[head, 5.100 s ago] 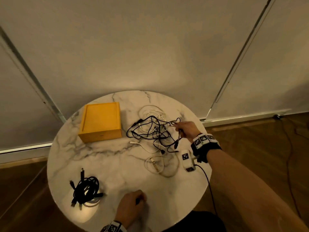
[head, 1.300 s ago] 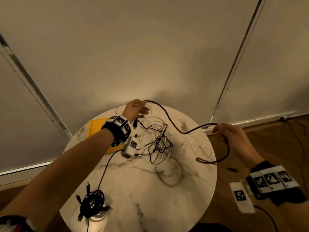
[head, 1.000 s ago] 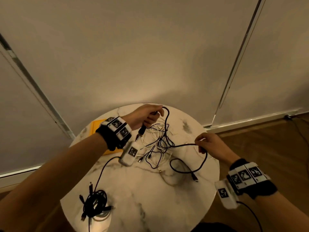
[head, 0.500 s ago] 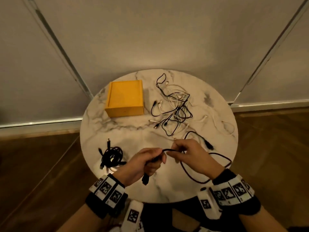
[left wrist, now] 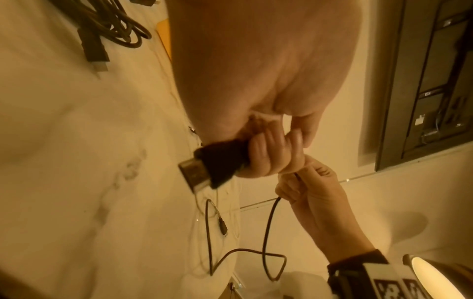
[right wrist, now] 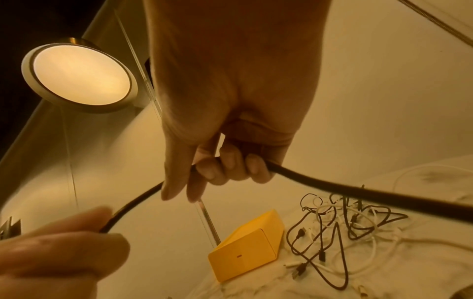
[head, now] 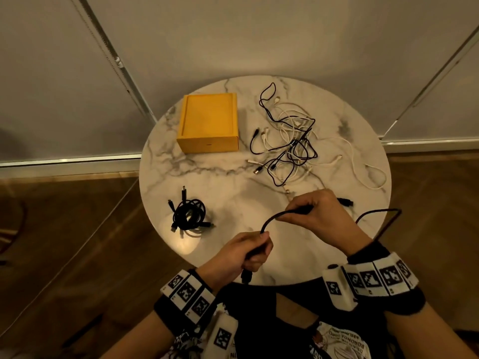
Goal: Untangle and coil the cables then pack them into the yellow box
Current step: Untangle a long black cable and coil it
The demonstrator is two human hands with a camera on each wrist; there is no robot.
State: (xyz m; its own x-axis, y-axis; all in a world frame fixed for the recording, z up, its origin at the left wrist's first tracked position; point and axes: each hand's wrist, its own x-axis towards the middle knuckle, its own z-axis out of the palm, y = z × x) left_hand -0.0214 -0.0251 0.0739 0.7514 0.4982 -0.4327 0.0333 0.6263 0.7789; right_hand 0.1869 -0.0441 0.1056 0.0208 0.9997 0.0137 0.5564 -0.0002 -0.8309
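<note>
- Since half a second ago the hands have drawn apart a little; more black cable [head: 269, 221] now arcs between them, and the left hand [head: 239, 252] has dropped toward the near table edge.
- Left hand's fingers are curled tight round the cable's plug end [left wrist: 204, 170]; the connector pokes out below the fist.
- Right hand [head: 317, 218] grips the cable farther along — thumb and fingers closed over it.
- Cable's free length trails off the right rim of the marble table [head: 202, 174] and loops back; its other plug [head: 346, 202] lies behind the right hand.
- Risk, as I judge it: that hanging slack may twist or snag the rim while coiling, or the far plug may drag into the tangle [head: 287, 146] and knot up again.
- Yellow box [head: 208, 123] sits at the table's far left with nothing in it yet; coiled black bundle [head: 189, 216] waits near left.
- Hard to make out — how many cables make the tangle; white strands fade into the marble.
</note>
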